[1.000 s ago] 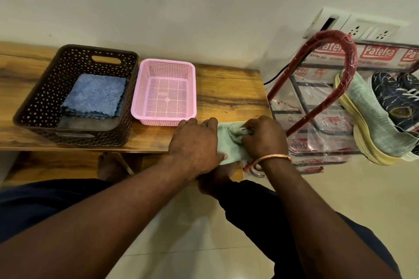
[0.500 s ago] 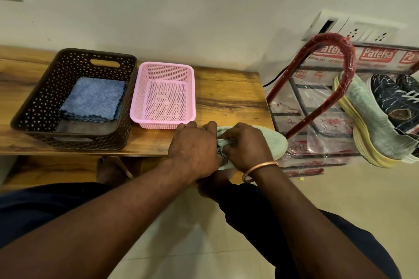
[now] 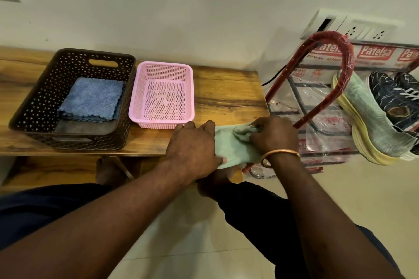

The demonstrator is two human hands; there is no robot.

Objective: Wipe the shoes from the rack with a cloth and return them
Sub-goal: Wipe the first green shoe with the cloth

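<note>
1. Shoe, pale green; lies at the front right corner of the wooden table, between the two hands; largely covered by them.
2. Left hand: fingers curled over the shoe's left end, thumb at its near edge; clamped on the shoe.
3. Right hand: fingers closed tight round a bunched grey-green cloth; cloth pressed onto the shoe's upper side; copper bangle on that wrist.
4. Rack: red frame, plastic wrap on it; stands just right of the table; holds a second pale green shoe with a yellow sole, and a navy patterned shoe against it.
5. Pink basket just behind the left hand; brown basket beside it on the left; folded blue cloths in the brown one.
</note>
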